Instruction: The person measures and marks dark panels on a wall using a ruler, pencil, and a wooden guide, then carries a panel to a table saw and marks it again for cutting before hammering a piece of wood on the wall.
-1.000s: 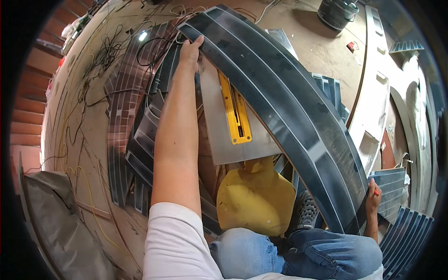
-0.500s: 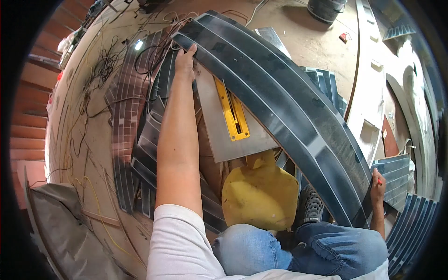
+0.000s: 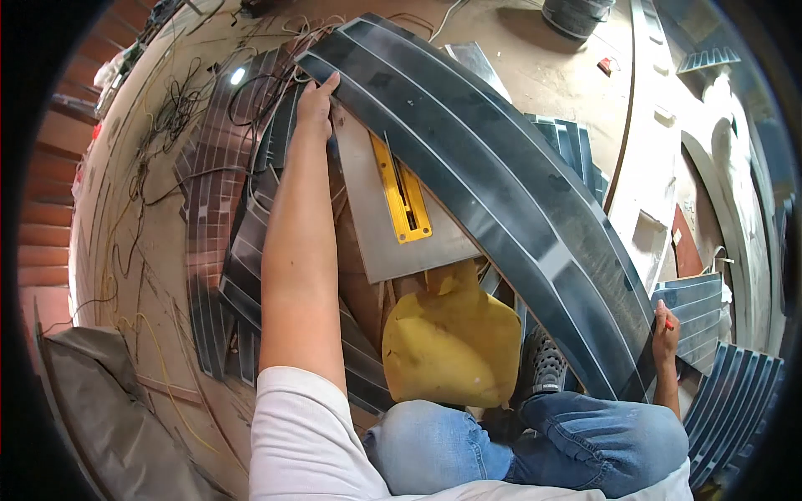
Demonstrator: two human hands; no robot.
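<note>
A long dark panel with pale lines along it (image 3: 476, 167) slants across the view from far left to near right. My left hand (image 3: 316, 110) grips its far left end, arm stretched out. At the near right end, my right hand (image 3: 666, 334) is closed on the panel's edge. A small red stick-like item, kind unclear, shows at the right hand's fingers. Beneath the panel lies a grey metal plate (image 3: 361, 234) with a yellow slotted insert (image 3: 404, 200). A thin upright piece stands at the slot's far end, partly beside the panel's edge.
A yellow plastic piece (image 3: 451, 346) is in front of my knees. More lined strips lie at the left (image 3: 209, 225) and right (image 3: 735, 409). Tangled cables (image 3: 171, 113) run over the floor. A dark bucket (image 3: 576, 15) stands far right; a grey sheet (image 3: 109, 401) hangs near left.
The whole view has shifted slightly, so the scene sits a little further left. Both hands keep the same hold on the panel, which barely moves against the metal plate.
</note>
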